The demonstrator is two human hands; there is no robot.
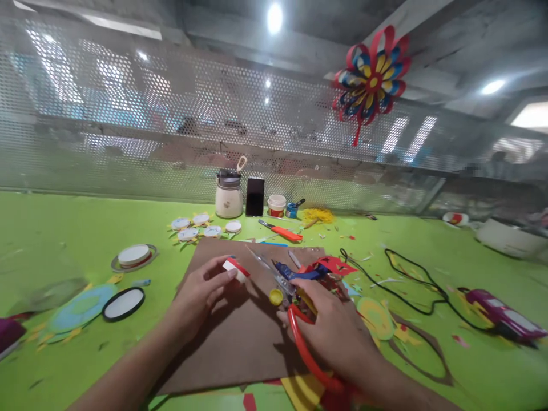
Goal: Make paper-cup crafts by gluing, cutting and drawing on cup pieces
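The left hand (200, 294) pinches a small white-and-red cap (235, 269) between thumb and fingertips, above a brown board (240, 348). The right hand (331, 331) is closed around red-handled scissors (295, 325), blades pointing up-left, just beside a yellow cap (276, 297). The board lies on a green table (77, 234) strewn with paper scraps, backed by a perforated metal screen (128, 125). Both forearms reach in from below.

Your right hand (338, 331) hides lower scissor blades and part of red handle (303, 348). Handle loop, both forearms cut off by bottom edge. Purple item (8, 334) at bench's left edge cropped. Background behind mesh blurred.
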